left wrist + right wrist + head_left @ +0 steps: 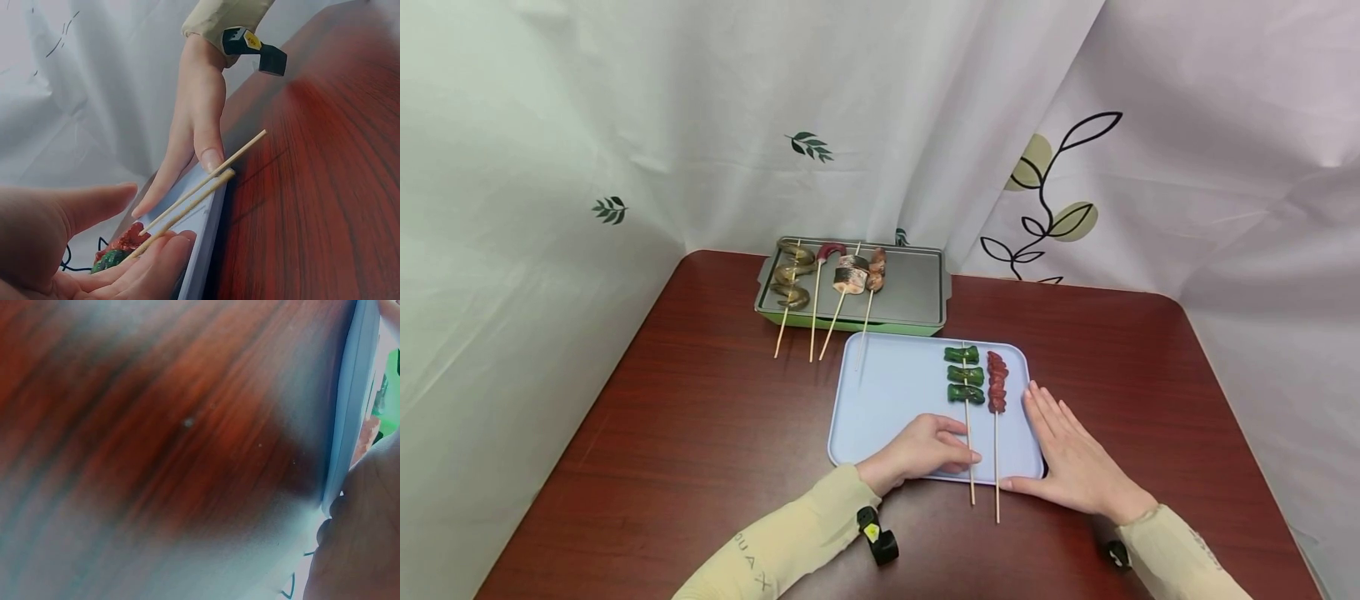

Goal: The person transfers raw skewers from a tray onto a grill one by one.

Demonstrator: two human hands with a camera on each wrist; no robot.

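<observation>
My left hand (928, 446) is over the front of the pale blue tray (887, 392), beside the stick of the green pepper skewer (964, 375). In the left wrist view its thumb (103, 206) stands apart from the stick, and the fingers (153, 265) lie right by it. A red meat skewer (997, 383) lies just right of the peppers, its stick also reaching past the tray's front edge. My right hand (1075, 458) rests with straight, spread fingers along the tray's right edge, its thumb at the front corner near the red skewer's stick.
Behind the tray stands a green grill (910, 292) with a grey plate. On it lie a shrimp skewer (793, 275), a dark red curled skewer (831, 250), a skewer with a thick pale, dark-skinned piece (851, 275) and a brown meat skewer (876, 271). White curtains (737, 100) surround the brown table (662, 417).
</observation>
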